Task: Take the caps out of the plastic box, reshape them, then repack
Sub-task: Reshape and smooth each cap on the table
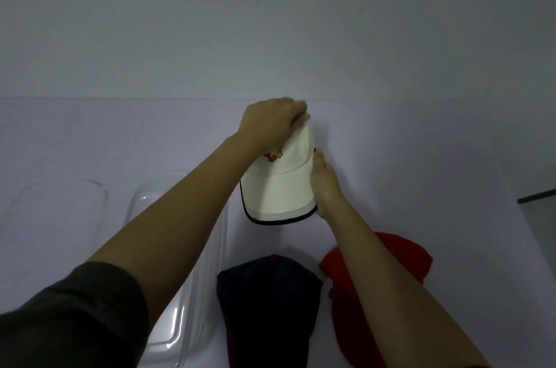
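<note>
**Reshaping the white cap: risks and container status**

Head view.

1. Grip. The left hand [272,123] is curled over the crown of the white cap [279,184] and clamps the fabric. The right hand [326,184] pinches the right edge of the brim; its fingers under the brim are hidden. The cap is held over the middle of the table [421,157], toward the far edge. Whether the brim touches the table cannot be told.

2. Risks, as judged from here.
- A hard squeeze by the left hand may crease the crown instead of rounding it.
- Too strong a pull on one brim edge may bend the brim unevenly.
- The left forearm crosses above the box [177,334]; lowering it could knock the box toward the left edge.
- The right forearm passes over the red cap [403,256]; dragging it could flatten that cap.

3. Containers. The clear box stands left of centre, by the near edge. The part in view holds no cap; the rest is behind the arm. A second clear piece [99,187], possibly a lid, lies further left. The navy cap [267,307] and the red cap lie outside the box at the near edge, side by side.
</note>
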